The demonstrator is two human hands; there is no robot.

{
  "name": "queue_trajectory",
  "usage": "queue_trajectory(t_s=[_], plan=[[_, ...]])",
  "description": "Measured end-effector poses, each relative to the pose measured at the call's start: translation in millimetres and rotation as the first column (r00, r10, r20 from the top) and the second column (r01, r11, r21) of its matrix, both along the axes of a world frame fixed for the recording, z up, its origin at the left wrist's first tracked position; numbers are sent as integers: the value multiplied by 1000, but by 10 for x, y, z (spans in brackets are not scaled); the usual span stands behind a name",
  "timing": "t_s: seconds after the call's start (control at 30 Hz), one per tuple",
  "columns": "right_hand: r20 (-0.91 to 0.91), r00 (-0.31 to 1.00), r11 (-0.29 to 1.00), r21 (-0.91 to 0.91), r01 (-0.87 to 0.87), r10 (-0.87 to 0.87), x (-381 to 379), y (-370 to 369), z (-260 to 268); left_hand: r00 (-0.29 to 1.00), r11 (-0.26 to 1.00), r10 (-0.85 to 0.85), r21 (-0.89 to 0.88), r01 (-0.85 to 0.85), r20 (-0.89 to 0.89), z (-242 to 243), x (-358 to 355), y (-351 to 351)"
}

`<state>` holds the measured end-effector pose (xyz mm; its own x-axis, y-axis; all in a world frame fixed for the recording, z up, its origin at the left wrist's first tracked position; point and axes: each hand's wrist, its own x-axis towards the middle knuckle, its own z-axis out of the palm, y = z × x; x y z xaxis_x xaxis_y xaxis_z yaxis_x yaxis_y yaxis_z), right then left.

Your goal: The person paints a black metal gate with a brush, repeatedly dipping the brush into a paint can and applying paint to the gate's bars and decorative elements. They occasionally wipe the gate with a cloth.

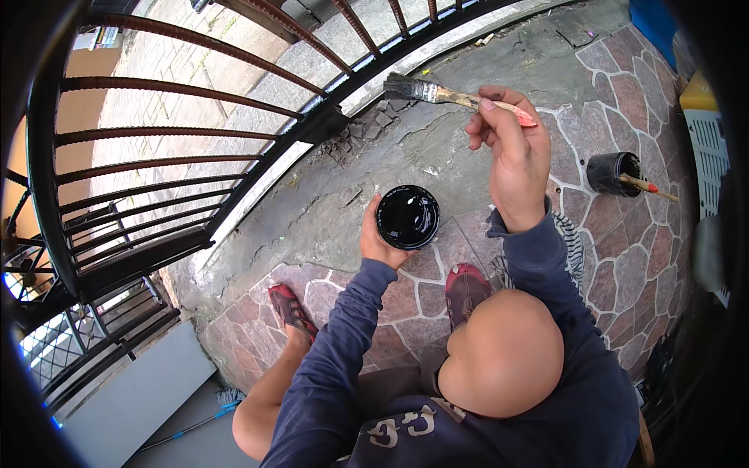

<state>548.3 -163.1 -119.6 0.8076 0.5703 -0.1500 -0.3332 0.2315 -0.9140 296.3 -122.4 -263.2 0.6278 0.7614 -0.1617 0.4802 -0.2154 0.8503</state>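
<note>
My left hand (379,234) is wrapped around a round tub of glossy black paint (408,216), its open top facing up. Between the thumb and fingers of my right hand (512,152) is the wooden handle of a flat paintbrush (456,96), red at its end. The dark bristles point left towards the metal gate (327,96) and stand apart from the tub. Several of the gate's ribbed steel bars (175,88) look rusty brown, while its frame and lower bars are black.
On the stone-patterned tiles (620,275) at the right stands a black pot (608,172) with a brush in it. Striped cloth (569,245) lies by my right sleeve. Broken rubble (371,126) lines the gate's foot. A blue-handled mop (228,403) is at lower left, a yellow-and-white case (705,134) far right.
</note>
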Motion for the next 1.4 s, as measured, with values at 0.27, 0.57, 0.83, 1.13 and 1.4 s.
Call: queue_trajectory(t_s=[0.27, 0.57, 0.83, 1.13, 1.4], plan=[[135, 942, 949, 25, -313, 307, 59, -205, 511, 995, 971, 91, 226, -79, -43, 732, 31, 453], [22, 888, 853, 267, -448, 459, -125, -415, 770, 947, 940, -243, 192, 284, -210, 2105, -344, 945], [285, 763, 783, 63, -619, 580, 102, -590, 1363, 907, 879, -414, 228, 419, -74, 1980, -100, 983], [444, 797, 912, -162, -377, 409, 75, -499, 1665, 859, 843, -488, 339, 418, 153, 1478, 688, 1096], [326, 931, 984, -123, -129, 163, -259, -163, 1790, 860, 915, -392, 237, 327, 327, 1610, 988, 1030]])
